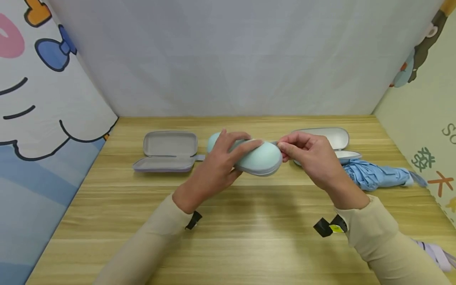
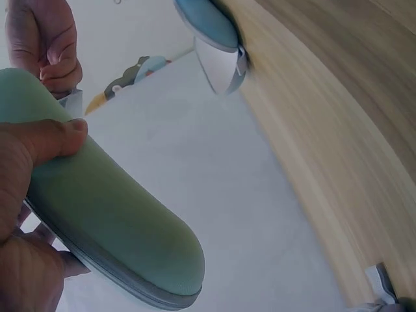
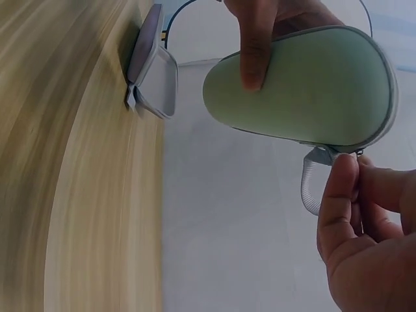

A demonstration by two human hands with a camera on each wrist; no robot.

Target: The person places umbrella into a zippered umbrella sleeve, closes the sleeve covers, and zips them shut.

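A mint-green zippered hard case [image 1: 263,156], like a glasses case, is held up over the table by my left hand [image 1: 217,162]. That hand grips it from the side, thumb on one face and fingers on the other in the left wrist view. At the case's right end, my right hand [image 1: 313,156] pinches the zipper pull with thumb and forefinger. A grey wrist strap [image 3: 311,182] hangs in a loop beside those fingertips in the right wrist view. The case's shell halves lie together along the zipper seam [image 2: 110,266], as far as it shows.
An open lilac case [image 1: 171,144] with grey lining stands at the back left. Back right is another open case [image 1: 331,136], pale blue outside, partly behind my right hand. A folded blue umbrella [image 1: 381,176] lies before it. Something lilac with a strap [image 1: 434,253] lies at the right edge.
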